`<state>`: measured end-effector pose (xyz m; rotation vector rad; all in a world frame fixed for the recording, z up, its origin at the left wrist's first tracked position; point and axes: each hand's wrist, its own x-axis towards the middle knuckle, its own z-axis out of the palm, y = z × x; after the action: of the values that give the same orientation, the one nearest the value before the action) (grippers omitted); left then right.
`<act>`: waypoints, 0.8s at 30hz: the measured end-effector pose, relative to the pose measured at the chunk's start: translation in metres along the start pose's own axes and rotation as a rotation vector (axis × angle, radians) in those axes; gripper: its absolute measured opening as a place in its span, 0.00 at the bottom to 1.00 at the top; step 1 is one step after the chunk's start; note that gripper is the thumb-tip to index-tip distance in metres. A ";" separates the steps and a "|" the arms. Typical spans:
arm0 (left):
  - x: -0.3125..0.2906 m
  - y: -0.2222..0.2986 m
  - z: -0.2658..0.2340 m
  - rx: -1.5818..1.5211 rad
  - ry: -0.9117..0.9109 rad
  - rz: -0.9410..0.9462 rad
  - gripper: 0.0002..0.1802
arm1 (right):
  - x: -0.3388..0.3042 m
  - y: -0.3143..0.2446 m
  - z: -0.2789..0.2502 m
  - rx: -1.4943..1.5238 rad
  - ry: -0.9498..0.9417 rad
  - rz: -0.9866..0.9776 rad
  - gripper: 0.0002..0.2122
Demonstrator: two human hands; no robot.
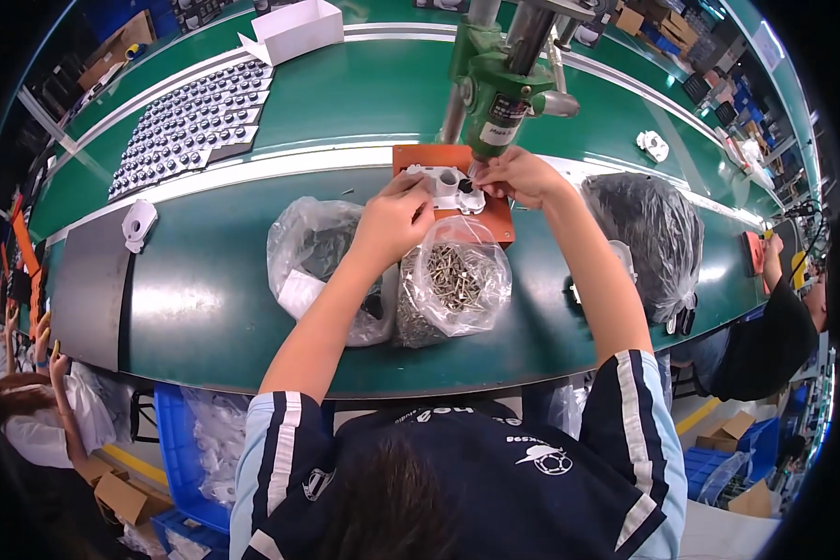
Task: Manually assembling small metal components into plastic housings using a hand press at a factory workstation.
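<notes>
A white plastic part (449, 180) with round openings and a small black piece (465, 187) lies on an orange base plate (497, 222) under a green press (497, 103). My left hand (397, 224) has its fingers bent round the left end of the white part. At the part's right end, just below the press head, my right hand (521, 178) pinches its fingertips together; what is between them is too small to make out. Close in front of the plate stands a clear bag of metal screws or pins (453, 283).
Another clear bag (299, 233) lies left of the screws. A dark plastic bag (658, 238) sits on the right. Rows of small parts (191, 126) and a white box (299, 33) are at the back left. A co-worker's hand (773, 245) shows far right.
</notes>
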<state>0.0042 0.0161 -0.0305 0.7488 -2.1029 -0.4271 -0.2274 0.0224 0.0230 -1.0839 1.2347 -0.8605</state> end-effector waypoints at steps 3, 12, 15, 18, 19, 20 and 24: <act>-0.001 0.000 0.002 -0.020 0.010 0.015 0.09 | -0.006 -0.009 0.003 -0.002 -0.005 0.014 0.04; 0.000 0.004 0.001 -0.008 0.032 0.024 0.09 | 0.002 -0.006 -0.004 -0.015 -0.044 0.061 0.06; 0.002 0.004 -0.001 -0.022 0.033 0.024 0.08 | 0.005 -0.006 -0.002 0.020 -0.054 0.059 0.07; 0.002 0.002 -0.002 -0.005 0.090 0.088 0.07 | 0.007 -0.006 -0.002 0.025 -0.078 0.057 0.08; 0.002 0.001 -0.003 0.009 0.093 0.079 0.07 | 0.008 -0.007 -0.002 0.016 -0.078 0.062 0.08; 0.002 0.001 -0.003 -0.009 0.075 0.050 0.08 | 0.008 -0.007 -0.001 0.013 -0.093 0.046 0.08; 0.003 0.005 0.006 0.004 -0.008 -0.032 0.07 | 0.011 0.001 -0.011 -0.071 0.025 0.074 0.09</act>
<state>-0.0033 0.0179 -0.0296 0.7851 -2.1024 -0.4447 -0.2364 0.0102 0.0187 -1.0799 1.3264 -0.7810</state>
